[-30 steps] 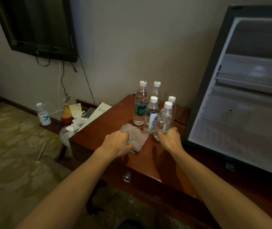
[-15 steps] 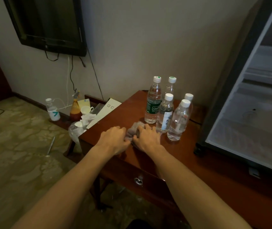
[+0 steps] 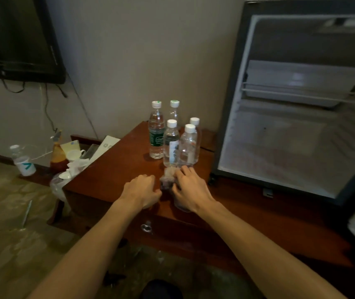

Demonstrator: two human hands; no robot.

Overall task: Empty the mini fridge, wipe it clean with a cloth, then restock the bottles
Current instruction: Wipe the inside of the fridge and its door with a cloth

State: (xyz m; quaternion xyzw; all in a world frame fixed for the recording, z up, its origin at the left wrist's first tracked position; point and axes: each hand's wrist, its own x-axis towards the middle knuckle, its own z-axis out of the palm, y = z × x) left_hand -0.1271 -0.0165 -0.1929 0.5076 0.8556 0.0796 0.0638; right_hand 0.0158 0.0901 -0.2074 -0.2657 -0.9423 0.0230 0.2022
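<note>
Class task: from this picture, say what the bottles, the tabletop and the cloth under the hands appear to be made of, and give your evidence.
Bottles: clear plastic, probably; see-through walls, white screw caps.
Tabletop: reddish-brown wood or veneer, seemingly lacquered; it shows a soft sheen.
Cloth: soft woven fabric, likely; it bunches under the right hand.

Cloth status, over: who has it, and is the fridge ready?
Right hand bunching the cloth on the table; left hand beside it, grip empty. Five bottles out, close behind the cloth. Fridge door open, shelf bare.
</note>
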